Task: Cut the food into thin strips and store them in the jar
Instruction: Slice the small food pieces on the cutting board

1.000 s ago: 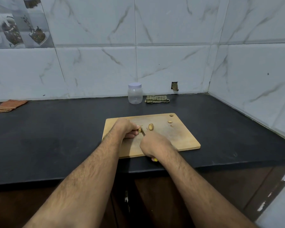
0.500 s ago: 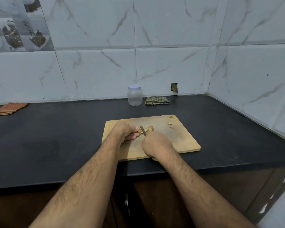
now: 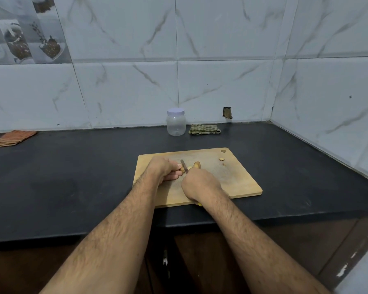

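While left fingers [image 3: 180,166] pinch the food [image 3: 182,169], knife [image 3: 184,165] touches it

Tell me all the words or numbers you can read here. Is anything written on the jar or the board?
There are none to read.
jar: clear plastic with a pale lid, no label showing.
cutting board: bare wood, no print.
picture tile on the wall: only pictures of food, no letters that can be made out.
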